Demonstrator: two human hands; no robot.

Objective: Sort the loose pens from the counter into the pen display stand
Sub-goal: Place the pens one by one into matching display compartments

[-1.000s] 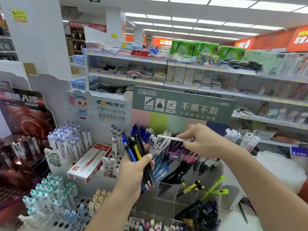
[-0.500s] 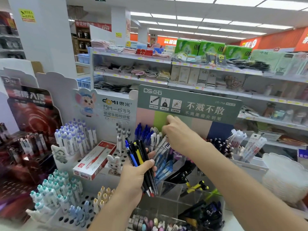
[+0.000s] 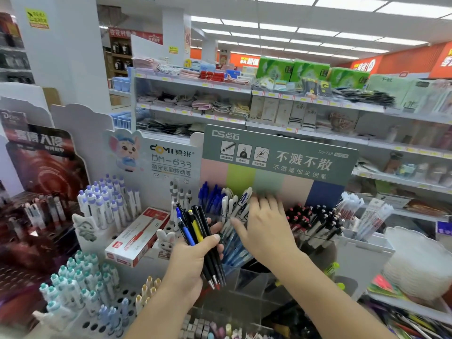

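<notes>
My left hand [image 3: 193,263] has its grip closed around a bundle of pens [image 3: 199,237]: mostly black barrels, one blue, one yellow. The tips point down and to the right below my fist, and the clicker ends fan upward above my thumb. I hold the bundle low in front of the pen display stand [image 3: 278,155], the one with the grey-green header card and pastel colour bands.

My right hand [image 3: 265,227] sits just to the right of the bundle, apart from it. Its grip is wide and holds nothing, the fingers spread and fairly straight, blurred at the tips. They reach up against the white pens with dark blue markings [image 3: 236,206] standing at the stand's left-centre; I cannot tell whether my fingertips actually touch them. Just left of those stand blue-capped pens [image 3: 211,195], and lower down, under my right palm, lie translucent blue pens [image 3: 234,250] in a clear compartment. To the right of my wrist stand black pens with red tops [image 3: 315,221].

Left of my bundle a red and white pen box [image 3: 137,237] lies on a white peg display [image 3: 97,321] holding purple-capped and teal-capped pens.
</notes>
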